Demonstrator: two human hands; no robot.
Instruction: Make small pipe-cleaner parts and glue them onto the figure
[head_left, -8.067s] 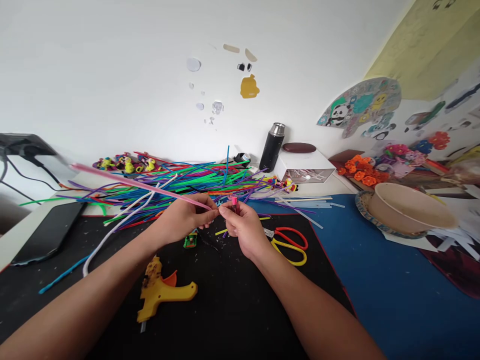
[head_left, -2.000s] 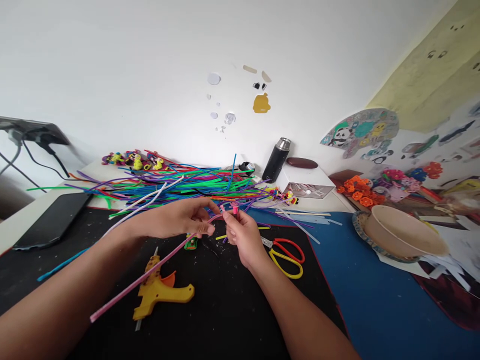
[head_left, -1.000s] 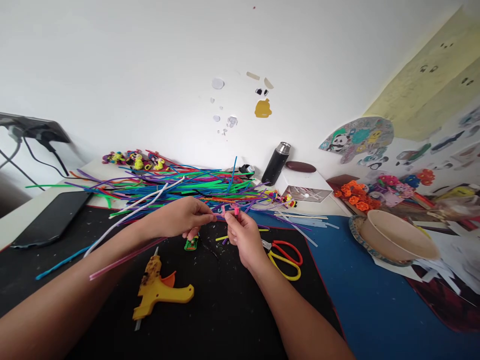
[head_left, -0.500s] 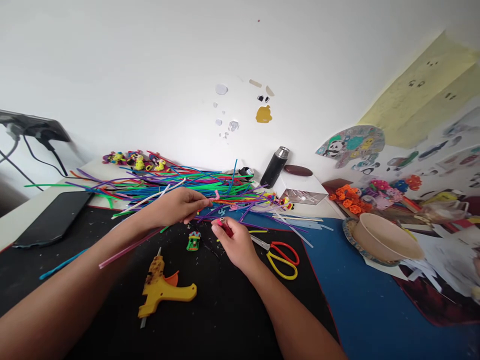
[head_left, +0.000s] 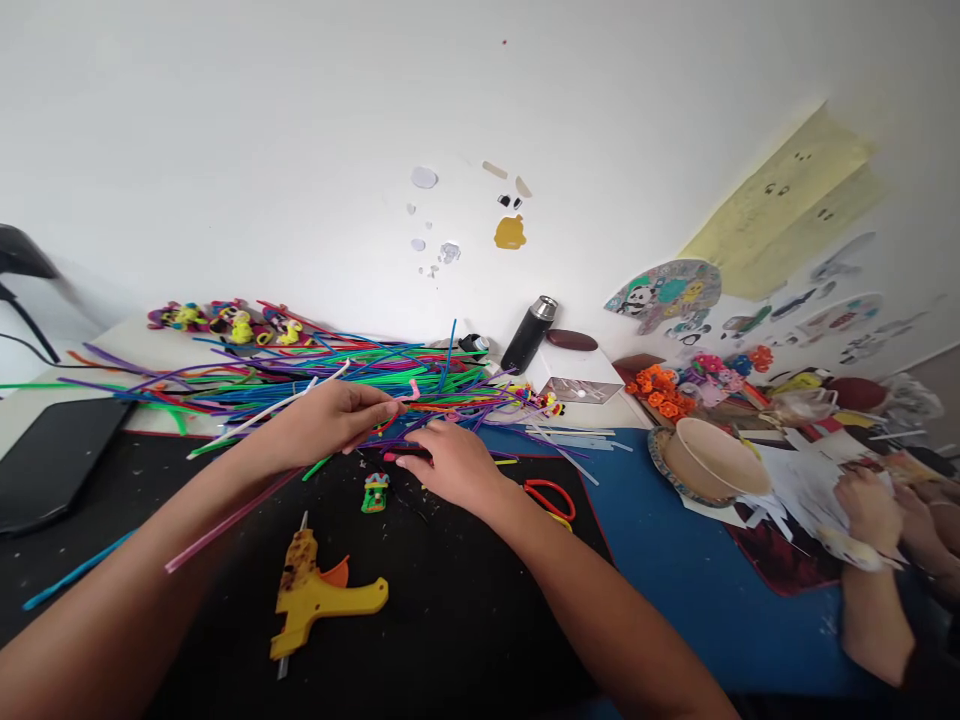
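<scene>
A: Entry one?
B: Pink stem (head_left: 232,522), fuzzy, pinched between thumb and fingertips of the left hand (head_left: 345,415).
A: Axis?
B: Diagonal. Long tail toward the lower left, overlapping the left forearm (head_left: 217,505) in this view; middle hidden by the hand; short bent end (head_left: 414,391) upright past the fingertips.
A: Entry two, right hand (head_left: 457,460)?
B: Fingers curled, closed on a small red-pink item (head_left: 390,457), kind not legible.
A: Nearer hand?
B: The left, gripping the stem. The right hand's fingertips lie just nearer the wearer than the bent end; apparently apart from it.
A: Below?
B: Table (head_left: 465,620), black mat; green figure (head_left: 374,495) under the gap between hands, yellow glue gun (head_left: 319,598) closer in.
</scene>
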